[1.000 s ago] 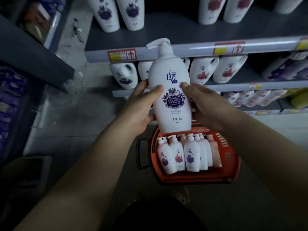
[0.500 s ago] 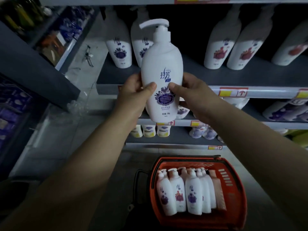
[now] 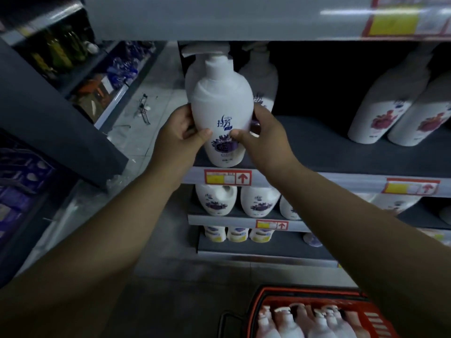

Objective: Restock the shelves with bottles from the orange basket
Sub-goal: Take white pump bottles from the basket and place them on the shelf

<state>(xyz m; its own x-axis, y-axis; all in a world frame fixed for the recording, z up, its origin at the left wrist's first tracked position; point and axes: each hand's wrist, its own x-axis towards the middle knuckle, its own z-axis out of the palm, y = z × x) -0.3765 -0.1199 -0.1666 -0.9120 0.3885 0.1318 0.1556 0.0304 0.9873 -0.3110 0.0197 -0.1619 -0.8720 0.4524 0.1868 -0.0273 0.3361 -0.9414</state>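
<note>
Gripping pump bottle (image 3: 220, 101): left hand (image 3: 179, 135), right hand (image 3: 264, 140) | orange basket (image 3: 305, 292): bottles (image 3: 290, 323) inside

One head-worn wide-angle view looks forward and down, close to the shelves (image 3: 317, 147); orange basket (image 3: 305, 292) at bottom edge.

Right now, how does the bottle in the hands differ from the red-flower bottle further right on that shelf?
The purple-label pump bottle carries a purple emblem; the red-flower bottle a red one. The left hand and right hand grip the pump bottle at the shelf front; the red-flower bottle stands untouched. Both are white.
</note>
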